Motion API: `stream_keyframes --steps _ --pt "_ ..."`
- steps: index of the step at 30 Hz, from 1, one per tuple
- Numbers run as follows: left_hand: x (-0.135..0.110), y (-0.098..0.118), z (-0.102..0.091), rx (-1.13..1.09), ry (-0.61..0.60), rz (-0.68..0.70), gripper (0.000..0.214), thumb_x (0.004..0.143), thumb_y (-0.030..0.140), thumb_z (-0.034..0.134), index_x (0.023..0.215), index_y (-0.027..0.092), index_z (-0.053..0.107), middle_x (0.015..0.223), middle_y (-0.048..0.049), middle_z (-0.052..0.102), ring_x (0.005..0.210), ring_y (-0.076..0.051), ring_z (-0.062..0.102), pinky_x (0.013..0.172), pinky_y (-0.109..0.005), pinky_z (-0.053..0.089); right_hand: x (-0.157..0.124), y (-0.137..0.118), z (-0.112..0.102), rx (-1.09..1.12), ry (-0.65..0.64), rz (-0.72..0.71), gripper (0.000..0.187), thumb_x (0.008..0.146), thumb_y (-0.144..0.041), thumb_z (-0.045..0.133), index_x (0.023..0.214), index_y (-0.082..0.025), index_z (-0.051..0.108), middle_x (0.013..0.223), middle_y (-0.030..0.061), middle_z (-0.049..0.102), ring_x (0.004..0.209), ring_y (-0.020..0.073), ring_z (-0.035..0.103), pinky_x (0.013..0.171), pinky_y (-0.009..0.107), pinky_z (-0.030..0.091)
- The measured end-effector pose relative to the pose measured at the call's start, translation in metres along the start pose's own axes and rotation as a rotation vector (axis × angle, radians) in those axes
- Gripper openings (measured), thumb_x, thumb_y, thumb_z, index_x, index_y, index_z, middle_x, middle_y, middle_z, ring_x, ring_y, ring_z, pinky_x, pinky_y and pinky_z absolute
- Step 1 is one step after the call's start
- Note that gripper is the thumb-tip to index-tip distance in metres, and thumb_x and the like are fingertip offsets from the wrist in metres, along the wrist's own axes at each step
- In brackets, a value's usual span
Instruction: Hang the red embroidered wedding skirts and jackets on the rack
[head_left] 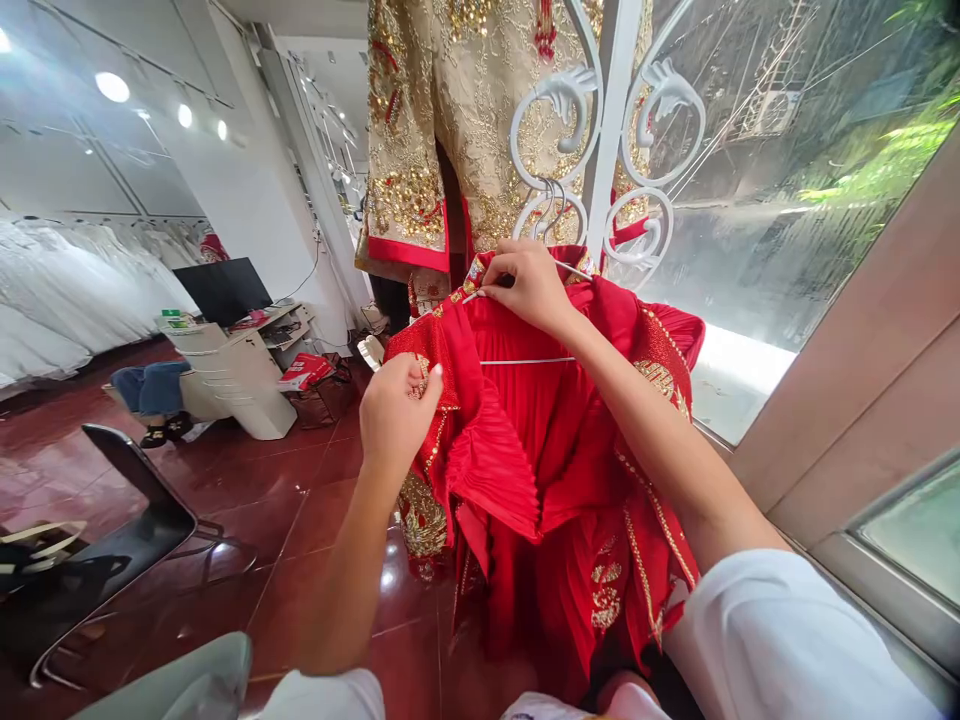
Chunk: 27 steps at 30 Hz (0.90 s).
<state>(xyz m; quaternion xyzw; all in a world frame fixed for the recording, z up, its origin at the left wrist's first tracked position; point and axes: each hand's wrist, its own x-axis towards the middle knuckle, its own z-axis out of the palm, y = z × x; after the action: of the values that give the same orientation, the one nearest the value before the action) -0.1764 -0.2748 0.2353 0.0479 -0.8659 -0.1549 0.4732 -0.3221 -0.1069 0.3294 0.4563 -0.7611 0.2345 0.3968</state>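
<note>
A red embroidered jacket [660, 375] with gold trim hangs from a thin white clothes hanger [525, 361], along with pleated red fabric [495, 465]. My left hand [397, 410] is closed on the jacket's left shoulder edge, thumb pointing up. At the collar, my right hand [529, 285] pinches with thumb and fingertips at the hanger's left arm, a pale end of which sticks out past the fingers. The collar cloth lies right against these fingertips, and part of the hanger is hidden behind my hand.
The hanger hooks onto a white scrolled metal rack [604, 130] beside a window [757, 200]. A gold-embroidered garment [480, 130] hangs behind. To the left are a desk [244, 380] with a monitor [223, 288], a seated person's legs [154, 390], a black chair [135, 530] and white dresses [67, 290].
</note>
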Motion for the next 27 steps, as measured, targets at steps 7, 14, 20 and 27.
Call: stream_keyframes --steps 7,14,20,27 --pt "-0.087 -0.059 0.013 -0.422 0.014 -0.295 0.067 0.074 0.038 0.067 0.131 0.018 0.037 0.133 -0.015 0.048 0.115 -0.023 0.052 0.094 -0.037 0.046 -0.059 -0.074 0.003 -0.17 0.112 0.176 0.037 0.092 -0.029 0.039 0.121 -0.012 0.054 0.114 0.0158 0.054 0.102 0.026 0.048 0.083 0.038 0.04" --pt "-0.138 -0.052 0.032 -0.496 -0.078 -0.462 0.036 0.078 0.031 0.059 0.111 0.016 0.053 0.106 -0.0123 0.063 0.097 -0.021 0.062 0.089 -0.038 0.05 -0.155 -0.141 0.044 -0.219 -0.602 0.221 0.07 0.091 -0.035 0.036 0.149 -0.008 0.009 0.08 0.0132 0.062 0.058 0.0215 0.057 0.05 0.031 0.043" --pt "-0.133 -0.012 0.008 -0.351 0.271 -0.248 0.022 0.082 0.026 0.055 0.102 0.017 0.057 0.1 -0.01 0.063 0.092 -0.019 0.06 0.086 -0.036 0.05 -0.139 -0.107 0.009 -0.192 -0.54 0.231 0.064 0.085 -0.019 0.035 0.148 -0.013 0.021 0.084 0.0094 0.068 0.067 0.021 0.062 0.055 0.028 0.041" --pt "-0.119 0.06 0.007 -0.46 0.003 -0.035 0.05 0.075 0.03 0.065 0.119 0.017 0.047 0.11 -0.0144 0.061 0.1 -0.025 0.06 0.082 -0.037 0.051 -0.122 -0.105 -0.047 0.08 -0.247 0.33 0.053 0.079 -0.012 0.039 0.132 -0.012 0.047 0.077 0.004 0.066 0.063 0.0145 0.056 0.063 0.025 0.041"
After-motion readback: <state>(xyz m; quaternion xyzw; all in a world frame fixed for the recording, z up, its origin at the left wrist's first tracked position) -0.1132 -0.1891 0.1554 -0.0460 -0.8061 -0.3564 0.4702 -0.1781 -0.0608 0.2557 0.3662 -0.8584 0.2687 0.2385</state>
